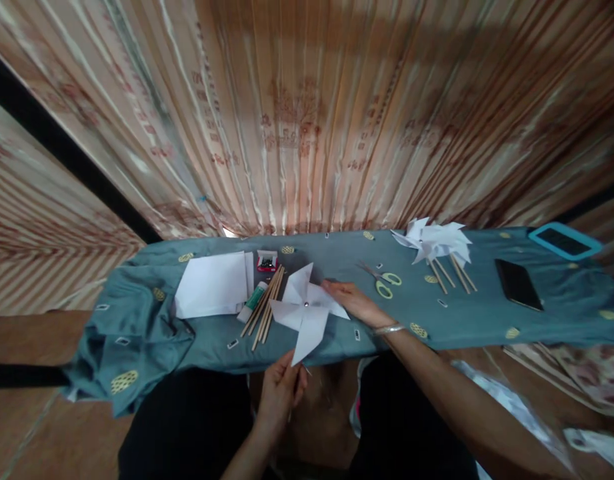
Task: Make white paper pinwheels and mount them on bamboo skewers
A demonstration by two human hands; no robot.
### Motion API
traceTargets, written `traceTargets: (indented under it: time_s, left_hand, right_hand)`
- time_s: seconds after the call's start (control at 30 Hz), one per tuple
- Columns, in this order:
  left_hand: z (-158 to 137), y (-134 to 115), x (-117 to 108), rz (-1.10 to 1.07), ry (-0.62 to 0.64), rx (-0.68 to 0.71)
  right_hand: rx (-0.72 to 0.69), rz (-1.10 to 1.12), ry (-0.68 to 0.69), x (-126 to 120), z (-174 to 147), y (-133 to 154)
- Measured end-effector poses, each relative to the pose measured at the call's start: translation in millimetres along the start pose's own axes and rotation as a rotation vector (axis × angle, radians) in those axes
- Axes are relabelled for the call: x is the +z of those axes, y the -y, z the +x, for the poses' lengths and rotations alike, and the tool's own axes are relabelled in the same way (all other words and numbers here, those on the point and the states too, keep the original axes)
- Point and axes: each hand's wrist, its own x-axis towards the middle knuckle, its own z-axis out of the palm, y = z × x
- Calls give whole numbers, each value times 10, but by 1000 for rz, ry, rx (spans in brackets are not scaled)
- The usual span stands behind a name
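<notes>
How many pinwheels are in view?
At least 3: one pinwheel between the left hand and right hand, the rest overlapping left of the phone; some may be hidden.

Pleated striped curtain [297, 167], peach and rust, tree and floral prints, fills the back. Long narrow bench [337, 250] in front, draped in blue-green cloth [481, 330] with yellow pineapple motifs, bunched at left end. Black poles [77, 153] slant at both sides. Brown tiled floor [21, 417], pale joint line. Patterned fabric [581, 373] lower right. Light dim, upper curtain shadowed.
</notes>
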Motion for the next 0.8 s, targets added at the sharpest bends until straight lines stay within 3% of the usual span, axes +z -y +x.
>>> traceTargets:
  time_s: [0.1,0.27,0.33,0.47,0.57,0.67,0.8]
  left_hand:
    - [83,-159,45,17,9,50]
    - [335,-496,204,-12,18,142]
    - [472,-638,280,-16,23,195]
    - [717,-810,368,-10,-36,251]
    - [795,-825,368,35,-79,256]
    - [783,-804,362,142,-4,271]
    - [741,-768,375,274,41,276]
  right_hand:
    - [-60,134,-94,-120,-33,2]
    - [-60,622,-456,-248,0,-147]
    - [-73,704,-487,-216,18,-200]
    - [-124,677,-398,5,-10,-140]
    - [-261,576,-250,188,-71,15]
    - [-330,623,-79,276,-110,141]
    - [-332,670,-78,278,-103,171]
